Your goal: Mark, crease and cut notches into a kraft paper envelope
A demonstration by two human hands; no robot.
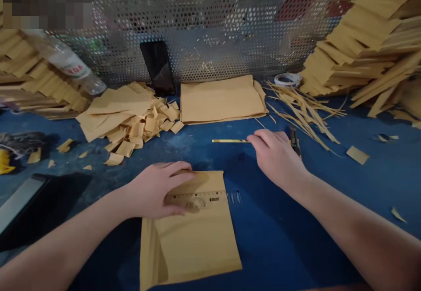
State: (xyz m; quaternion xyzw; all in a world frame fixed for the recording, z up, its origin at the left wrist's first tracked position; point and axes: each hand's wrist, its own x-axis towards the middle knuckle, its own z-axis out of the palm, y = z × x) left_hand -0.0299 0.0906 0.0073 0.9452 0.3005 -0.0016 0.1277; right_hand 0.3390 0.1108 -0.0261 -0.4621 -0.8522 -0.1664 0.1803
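My left hand [161,190] lies over the left part of a clear plastic ruler [215,198]. Its thumb and fingers are spread to either side of the ruler and rest on a folded sheet of brown paper [200,243]. The ruler crosses the upper part of that sheet, and its right end sticks out past the paper's edge. Farther back, my right hand [279,157] is closed on a yellow pencil [230,141], whose eraser end points left. A box cutter [295,142] is just right of those fingers; whether they touch it is hidden.
Behind are a stack of brown paper [223,100], paper scraps [141,129], a leaning phone [158,68] and a perforated metal screen [210,32]. Tall paper piles [358,41] flank the blue table [263,238]. Paper strips [305,111], a tape roll [287,79] and a plastic bottle [77,67] are nearby.
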